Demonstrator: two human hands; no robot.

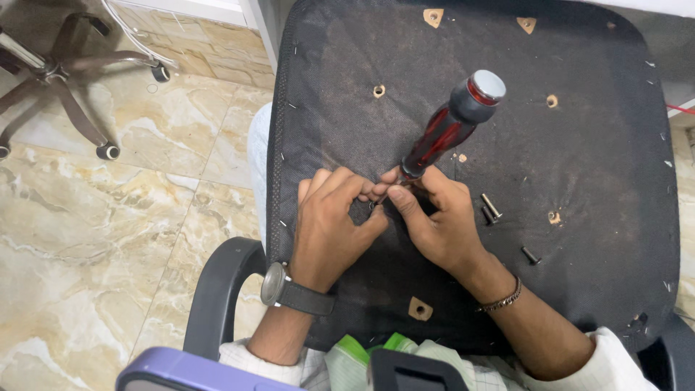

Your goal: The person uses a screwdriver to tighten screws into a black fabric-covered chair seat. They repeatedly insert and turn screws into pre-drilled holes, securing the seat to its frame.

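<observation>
Both hands meet at the centre of the upturned seat base [579, 188], fingertips touching. Right hand [443, 224] pinched round the shaft of a red-handled screwdriver [449, 130], handle tilting up and away. Left hand [329, 224] curled, fingers closed at the tip; what they pinch is hidden. Loose bolts [491, 208] lie just right of the right hand

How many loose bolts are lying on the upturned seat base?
3. Two bolts lie side by side just right of the right hand; a third, darker bolt lies lower right of them. The hands may hide more where the fingertips meet.
</observation>
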